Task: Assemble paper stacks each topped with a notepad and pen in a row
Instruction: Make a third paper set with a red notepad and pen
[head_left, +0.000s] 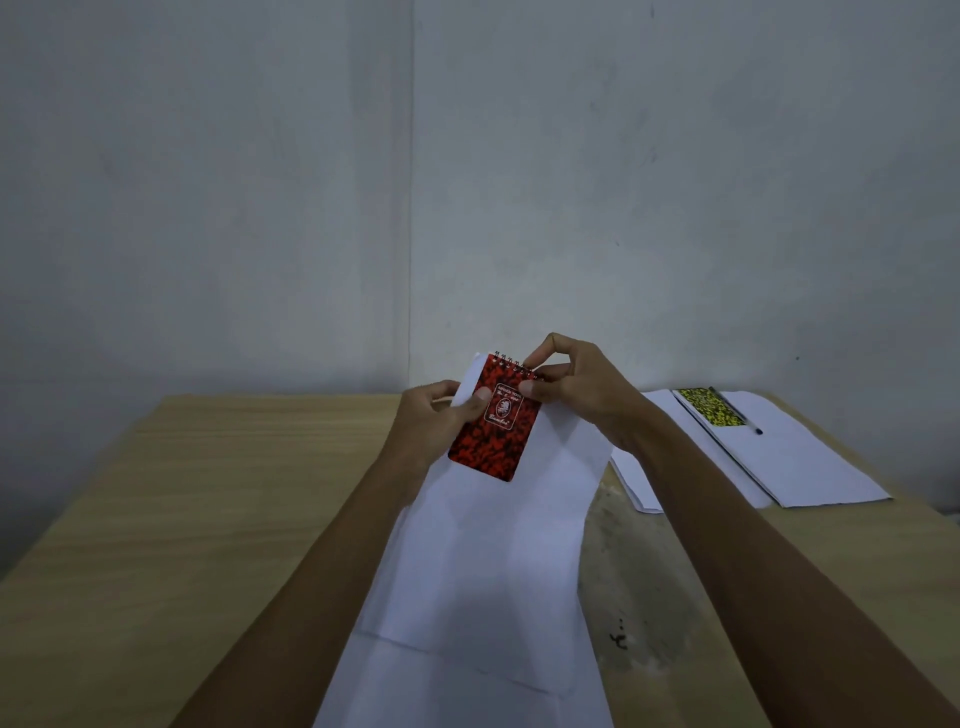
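Right now both hands are up over the middle of the tabletop (208, 493), holding a small red notepad (491, 423) with a black speckled cover and a wire spiral along its far edge. The left hand (434, 415) grips the notepad's left side, thumb lying across the cover and the other fingers curled behind it, where they also seem to hold the far end of a white paper sheet (519, 493) that rises from the table up behind the notepad. The right hand (576, 384) pinches the notepad's far right corner by the spiral, thumb and forefinger closed on it, the remaining fingers bent loosely above. The notepad is tilted, its cover facing the person, lifted clear of the wood.

Beneath the forearms more white paper (467, 670) lies flat on the near part of the tabletop, running toward the near edge.

Off to the far right sits a finished paper stack (810, 467): white sheets lying slightly fanned, with a yellow notepad (709, 407) with black speckles on their far end and a pen (737, 413) lying just beside it on its right. That stack is well apart from the hands.

A dark stain (618, 636) marks the wood right of the near paper. Grey walls meet in a corner behind the tabletop.
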